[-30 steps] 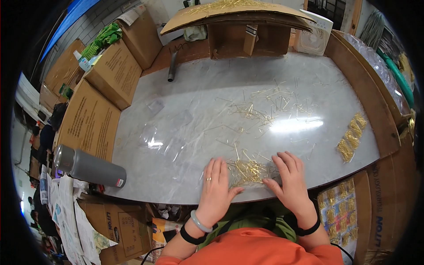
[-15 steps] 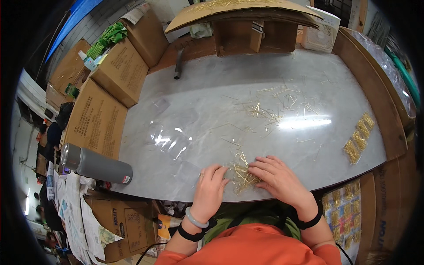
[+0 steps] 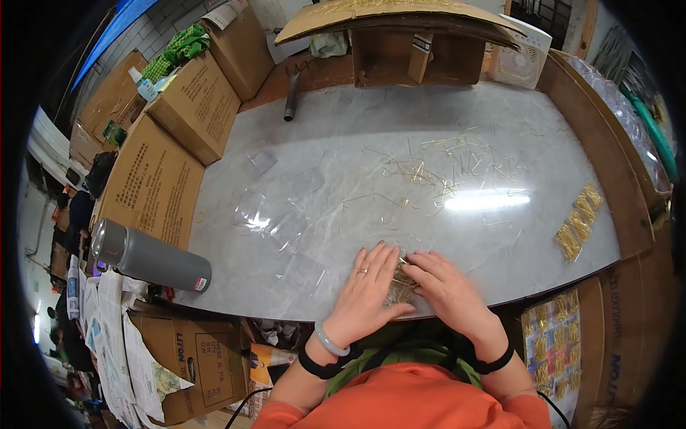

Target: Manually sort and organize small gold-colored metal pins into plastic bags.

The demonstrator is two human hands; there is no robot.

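A small heap of gold wire hooks (image 3: 401, 287) lies at the near edge of the grey table, between my hands. My left hand (image 3: 366, 287) rests along the heap's left side, fingers stretched out and thumb apart, covering part of it. From the right, my right hand (image 3: 449, 292) touches the heap with its fingers extended and slightly bent. More loose gold hooks (image 3: 421, 171) are scattered farther back. Clear plastic bags (image 3: 304, 273) lie flat to the left. At the right edge is a row of filled packets of gold hooks (image 3: 579, 223).
A grey metal flask (image 3: 153, 259) leans at the left edge. Cardboard boxes (image 3: 153, 182) wall the left side, and a cardboard strip (image 3: 607, 143) borders the right. At the back stand an open box (image 3: 382, 61), a white fan (image 3: 520, 61) and a dark-handled tool (image 3: 291, 99).
My left hand has moved right and forward, its fingers straightening against the heap. The heap is more gathered between both hands; my right hand has barely shifted.
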